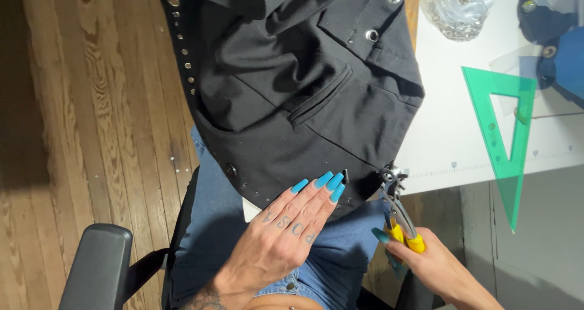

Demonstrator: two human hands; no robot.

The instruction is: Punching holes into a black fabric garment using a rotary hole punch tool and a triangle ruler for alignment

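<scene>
A black garment with metal eyelets and studs hangs from the white table down onto my lap. My left hand, with long blue nails, lies flat on the garment's lower edge, fingers together. My right hand grips the yellow handles of a pair of punch pliers. The pliers' metal head sits at the garment's lower right hem, beside the table edge.
A white table at the right carries a green transparent set square, a clear bag of metal eyelets and blue fabric pieces. A black chair armrest is at lower left above the wooden floor.
</scene>
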